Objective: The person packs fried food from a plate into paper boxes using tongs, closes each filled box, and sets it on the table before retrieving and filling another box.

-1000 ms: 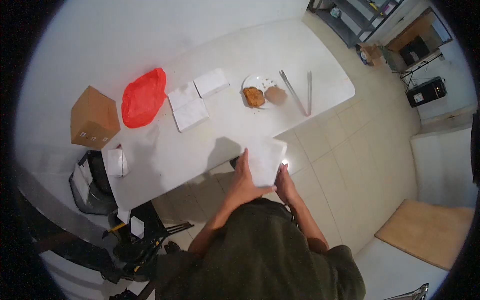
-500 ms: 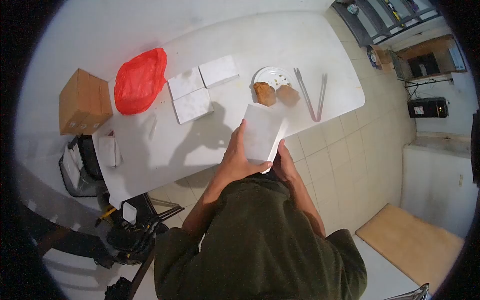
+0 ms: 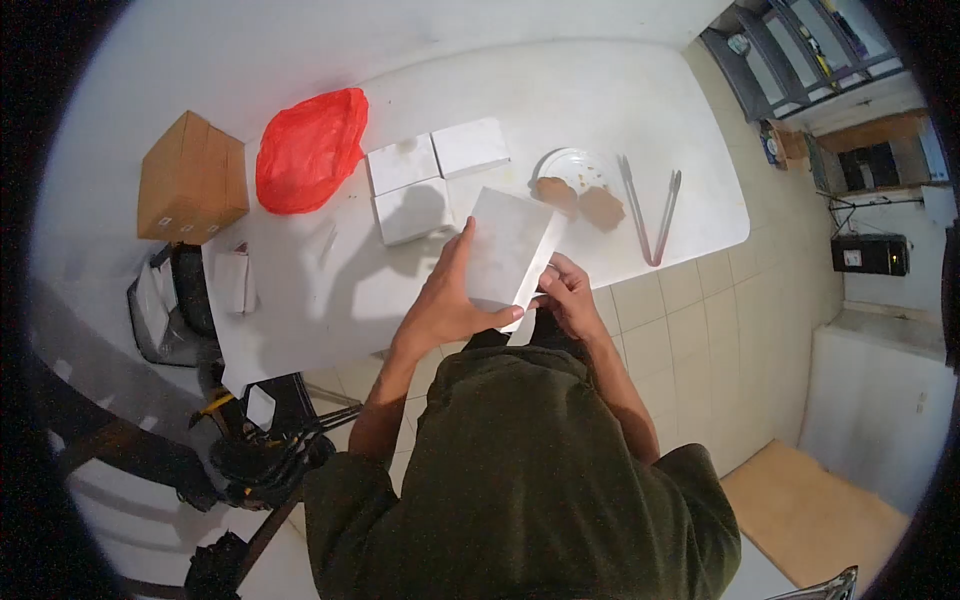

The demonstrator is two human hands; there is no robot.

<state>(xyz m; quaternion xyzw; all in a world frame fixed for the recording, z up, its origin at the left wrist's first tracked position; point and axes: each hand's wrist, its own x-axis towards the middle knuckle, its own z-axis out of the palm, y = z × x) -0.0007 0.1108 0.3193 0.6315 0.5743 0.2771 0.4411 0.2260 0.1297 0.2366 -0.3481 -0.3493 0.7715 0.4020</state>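
Note:
A white cardboard box [image 3: 508, 245] is held tilted over the table's near edge. My left hand [image 3: 452, 300] wraps its left side and near end, thumb along the lower edge. On the other side, my right hand [image 3: 570, 300] has its fingers curled in a pinch at the box's near right edge, on what looks like a flap. Just beyond the box, two browned pieces of food, one [image 3: 556, 194] partly behind it and another [image 3: 602, 208], rest by a white plate [image 3: 575, 158] with crumbs. The inside of the box is hidden.
Metal tongs [image 3: 655, 225] lie spread on the white table [image 3: 560, 80], right of the plate. Three white boxes [image 3: 412, 212] stand grouped left of centre. A red plastic bag [image 3: 312, 150] and a brown carton [image 3: 192, 180] are farther left. Chairs [image 3: 280, 440] stand at lower left.
The box has shifted slightly left and tilted more within the hands. My right fingers have moved up its side and curled at the edge. The camera view has shifted a little.

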